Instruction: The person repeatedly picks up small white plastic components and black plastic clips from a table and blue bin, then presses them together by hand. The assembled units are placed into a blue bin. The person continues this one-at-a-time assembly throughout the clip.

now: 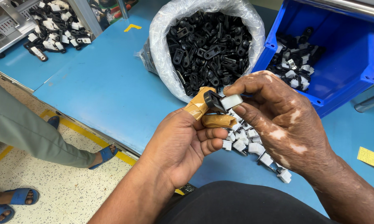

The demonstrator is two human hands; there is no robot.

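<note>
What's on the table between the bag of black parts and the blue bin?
In the head view, nothing lies between them: the clear bag presses right against the blue bin wall.

Both hands raised, meeting at centre.
Left hand palm-up, taped thumb and forefinger pinching toward 1 o'clock; right hand pinching toward 9 o'clock.

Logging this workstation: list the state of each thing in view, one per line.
left hand: fingertips taped, pinching a black clip
right hand: pinching a white piece against the clip
plastic bag: open, full of black clips
blue bin: open, partly filled
white pieces: loose pile on the table
</note>
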